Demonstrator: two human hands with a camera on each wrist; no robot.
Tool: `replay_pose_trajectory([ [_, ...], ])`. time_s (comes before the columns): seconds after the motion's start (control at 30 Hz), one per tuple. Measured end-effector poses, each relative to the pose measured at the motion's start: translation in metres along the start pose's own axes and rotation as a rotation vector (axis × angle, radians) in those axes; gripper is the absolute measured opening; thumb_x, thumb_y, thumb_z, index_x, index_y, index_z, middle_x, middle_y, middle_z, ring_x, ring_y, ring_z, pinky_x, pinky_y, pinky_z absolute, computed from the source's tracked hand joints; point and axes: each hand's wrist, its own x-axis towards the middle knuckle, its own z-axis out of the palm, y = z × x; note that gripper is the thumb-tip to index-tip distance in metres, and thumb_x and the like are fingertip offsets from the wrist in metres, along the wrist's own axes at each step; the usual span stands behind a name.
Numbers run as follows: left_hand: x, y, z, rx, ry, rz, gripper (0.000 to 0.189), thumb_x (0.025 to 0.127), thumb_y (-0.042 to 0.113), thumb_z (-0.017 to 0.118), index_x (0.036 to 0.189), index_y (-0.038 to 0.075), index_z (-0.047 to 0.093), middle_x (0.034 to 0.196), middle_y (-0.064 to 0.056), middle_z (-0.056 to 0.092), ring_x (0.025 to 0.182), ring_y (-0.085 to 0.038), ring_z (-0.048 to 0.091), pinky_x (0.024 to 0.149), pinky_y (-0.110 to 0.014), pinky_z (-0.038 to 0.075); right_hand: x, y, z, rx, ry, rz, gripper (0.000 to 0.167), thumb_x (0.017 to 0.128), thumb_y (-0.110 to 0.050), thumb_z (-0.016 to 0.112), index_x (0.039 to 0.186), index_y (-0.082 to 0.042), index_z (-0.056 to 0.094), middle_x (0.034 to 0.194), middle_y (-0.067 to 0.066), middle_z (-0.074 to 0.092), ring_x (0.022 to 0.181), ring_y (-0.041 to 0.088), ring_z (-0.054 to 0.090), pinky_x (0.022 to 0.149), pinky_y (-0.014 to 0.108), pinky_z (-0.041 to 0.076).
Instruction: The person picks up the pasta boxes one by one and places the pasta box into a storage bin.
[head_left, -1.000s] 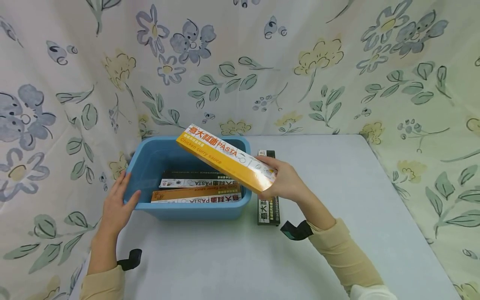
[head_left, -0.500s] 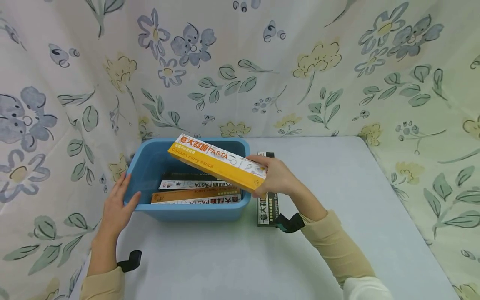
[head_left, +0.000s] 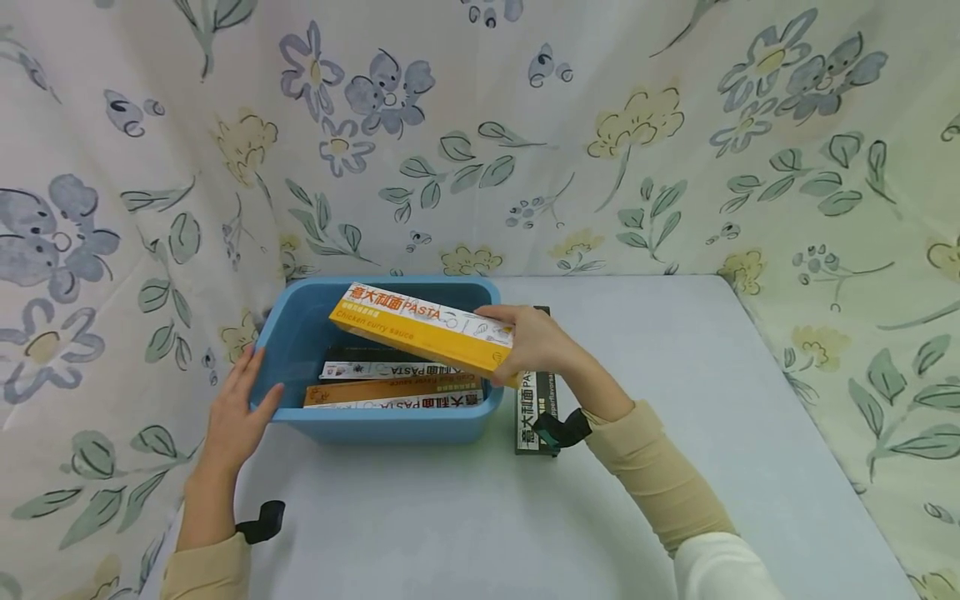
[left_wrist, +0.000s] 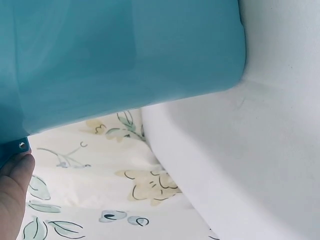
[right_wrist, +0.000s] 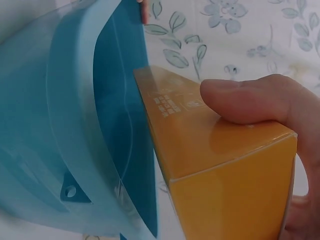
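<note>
My right hand (head_left: pixel 531 340) grips the right end of a yellow and white pasta box (head_left: pixel 420 325), labelled chicken curry sauce. In the right wrist view the thumb (right_wrist: pixel 250 100) lies across a yellow face of the box. The box slants over the open blue plastic bin (head_left: pixel 390 427), its left end higher than its right in the head view. At the bin's front left corner my left hand (head_left: pixel 236 412) rests on the rim, fingers straight and thumb spread. Inside the bin lie several pasta boxes, among them an orange-brown box (head_left: pixel 397 388) and a white one (head_left: pixel 375 369).
A black and white pasta box (head_left: pixel 536 425) lies on the white table (head_left: pixel 675 375) just right of the bin, partly hidden by my right hand and wrist strap. Floral cloth (head_left: pixel 555 192) hangs behind the table and along both sides.
My right hand has moved left and slightly down with the yellow pasta box, bringing it lower over the bin. The left hand stays at the rim.
</note>
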Motion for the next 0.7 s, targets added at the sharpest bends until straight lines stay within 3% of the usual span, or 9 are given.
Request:
replay_pose_trajectory([
  [0.47, 0.001, -0.001, -0.002, -0.010, -0.005, 0.011, 0.065, 0.097, 0.022, 0.057, 0.152, 0.001, 0.027, 0.156, -0.025, 0.022, 0.138, -0.053, 0.023, 0.098, -0.075, 0.026, 0.017, -0.019, -0.001, -0.119, -0.070, 0.015, 0.091, 0.057, -0.011, 0.084, 0.141, -0.009, 0.051, 0.124, 0.009, 0.060, 0.099, 0.025, 0.051, 0.080, 0.034, 0.046],
  [0.7, 0.001, -0.002, 0.000, -0.008, -0.001, 0.018, 0.065, 0.099, 0.029, 0.053, 0.151, 0.001, 0.027, 0.156, -0.025, 0.023, 0.138, -0.053, 0.023, 0.098, -0.075, 0.026, 0.032, -0.027, 0.000, -0.187, -0.125, 0.003, 0.091, 0.055, -0.011, 0.087, 0.139, -0.011, 0.053, 0.124, 0.007, 0.062, 0.098, 0.023, 0.053, 0.079, 0.032, 0.047],
])
